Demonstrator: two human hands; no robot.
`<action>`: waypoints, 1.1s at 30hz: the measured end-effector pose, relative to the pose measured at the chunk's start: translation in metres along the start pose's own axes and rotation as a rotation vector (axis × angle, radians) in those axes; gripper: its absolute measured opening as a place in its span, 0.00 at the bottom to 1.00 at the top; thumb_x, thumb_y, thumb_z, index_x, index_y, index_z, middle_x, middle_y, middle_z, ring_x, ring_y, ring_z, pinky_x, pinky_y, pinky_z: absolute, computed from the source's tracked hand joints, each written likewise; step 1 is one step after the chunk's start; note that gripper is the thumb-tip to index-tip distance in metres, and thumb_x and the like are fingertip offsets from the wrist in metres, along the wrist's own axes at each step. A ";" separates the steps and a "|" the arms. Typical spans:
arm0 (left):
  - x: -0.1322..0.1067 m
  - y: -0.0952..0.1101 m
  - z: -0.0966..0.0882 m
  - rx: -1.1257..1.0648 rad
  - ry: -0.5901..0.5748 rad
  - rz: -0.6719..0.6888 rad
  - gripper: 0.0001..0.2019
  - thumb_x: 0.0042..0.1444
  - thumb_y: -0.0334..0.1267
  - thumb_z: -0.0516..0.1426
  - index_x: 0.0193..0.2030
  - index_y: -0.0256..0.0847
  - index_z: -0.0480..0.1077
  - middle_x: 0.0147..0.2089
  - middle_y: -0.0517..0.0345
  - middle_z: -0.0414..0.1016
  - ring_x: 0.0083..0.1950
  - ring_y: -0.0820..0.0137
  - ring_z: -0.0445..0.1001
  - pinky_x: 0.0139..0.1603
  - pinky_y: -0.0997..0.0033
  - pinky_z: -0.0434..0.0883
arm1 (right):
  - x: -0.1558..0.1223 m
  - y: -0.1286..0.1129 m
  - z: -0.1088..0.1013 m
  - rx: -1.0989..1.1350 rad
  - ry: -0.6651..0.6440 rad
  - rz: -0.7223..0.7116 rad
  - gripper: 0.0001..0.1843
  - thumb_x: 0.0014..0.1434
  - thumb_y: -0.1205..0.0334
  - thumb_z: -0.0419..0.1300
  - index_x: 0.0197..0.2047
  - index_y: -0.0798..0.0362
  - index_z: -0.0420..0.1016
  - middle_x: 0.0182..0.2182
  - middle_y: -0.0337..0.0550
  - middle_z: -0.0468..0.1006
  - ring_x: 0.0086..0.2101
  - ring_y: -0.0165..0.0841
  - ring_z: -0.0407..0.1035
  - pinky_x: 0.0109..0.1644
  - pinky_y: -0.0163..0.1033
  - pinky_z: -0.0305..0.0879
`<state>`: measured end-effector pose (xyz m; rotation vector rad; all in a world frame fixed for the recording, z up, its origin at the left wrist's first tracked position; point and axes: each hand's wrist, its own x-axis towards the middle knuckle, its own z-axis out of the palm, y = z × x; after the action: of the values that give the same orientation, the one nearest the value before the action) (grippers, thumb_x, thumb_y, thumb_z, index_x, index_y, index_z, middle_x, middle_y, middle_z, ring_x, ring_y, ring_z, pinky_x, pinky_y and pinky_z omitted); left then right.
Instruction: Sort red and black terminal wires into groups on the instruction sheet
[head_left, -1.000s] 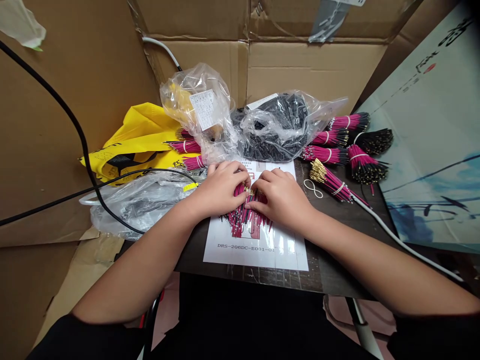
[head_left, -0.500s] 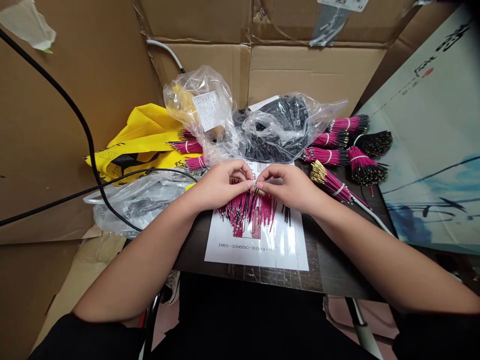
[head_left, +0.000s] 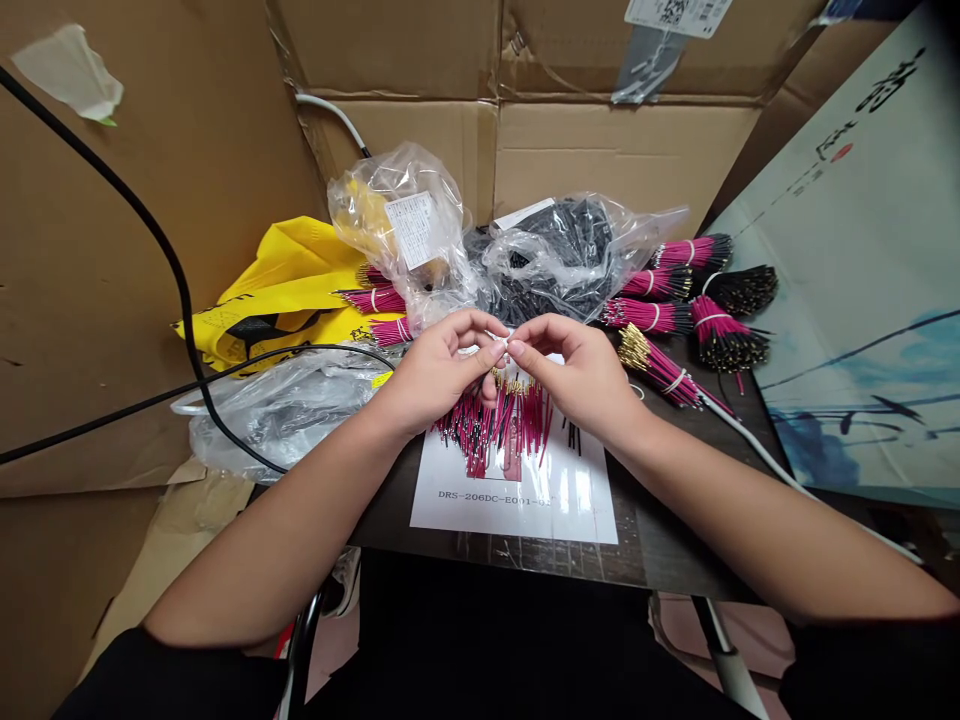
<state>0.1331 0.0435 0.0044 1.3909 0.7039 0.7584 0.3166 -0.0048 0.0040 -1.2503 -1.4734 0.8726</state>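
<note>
My left hand (head_left: 457, 370) and my right hand (head_left: 574, 375) meet fingertip to fingertip above the middle of the table. Both are closed in a pinch; whatever lies between the fingertips is too small to make out. Just below them, loose pink and black wires (head_left: 480, 425) with gold-coloured ends lie spread on a printed white sheet (head_left: 517, 515). A few short black wires (head_left: 571, 435) rest under my right hand. My hands partly cover the sheet and the upper ends of the wires.
Tied bundles of pink wires (head_left: 649, 316) and a black bundle (head_left: 742, 288) lie on the right. Behind my hands are a clear bag of black parts (head_left: 559, 260) and a bag with yellow contents (head_left: 409, 225). A yellow bag (head_left: 289, 265) and black cable (head_left: 169, 250) are left.
Both hands have risen slightly away from the wires, still pinched together. More of the gold-coloured wire ends shows beneath them. The view has tilted a little.
</note>
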 end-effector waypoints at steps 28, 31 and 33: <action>0.001 0.018 -0.004 -0.154 0.209 -0.177 0.10 0.61 0.30 0.57 0.49 0.40 0.67 0.30 0.64 0.64 0.21 0.82 0.51 0.19 0.82 0.47 | 0.006 0.021 -0.002 -0.561 -0.302 -0.006 0.09 0.57 0.59 0.71 0.35 0.51 0.75 0.39 0.43 0.74 0.43 0.40 0.67 0.51 0.47 0.62; 0.001 0.019 -0.003 -0.138 0.210 -0.182 0.13 0.58 0.27 0.56 0.50 0.40 0.67 0.29 0.64 0.65 0.21 0.82 0.51 0.19 0.82 0.47 | 0.011 0.014 -0.011 -0.347 -0.326 0.087 0.07 0.59 0.59 0.68 0.34 0.51 0.74 0.38 0.42 0.75 0.38 0.35 0.69 0.47 0.44 0.64; 0.000 0.019 -0.003 -0.122 0.201 -0.183 0.15 0.57 0.27 0.56 0.50 0.40 0.67 0.29 0.64 0.67 0.21 0.82 0.52 0.19 0.82 0.48 | 0.012 0.009 -0.017 -0.206 -0.359 0.184 0.09 0.59 0.57 0.67 0.34 0.52 0.74 0.36 0.41 0.76 0.34 0.32 0.69 0.42 0.43 0.65</action>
<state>0.1301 0.0460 0.0233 1.1325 0.9133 0.7883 0.3349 0.0077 0.0030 -1.4528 -1.7864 1.1359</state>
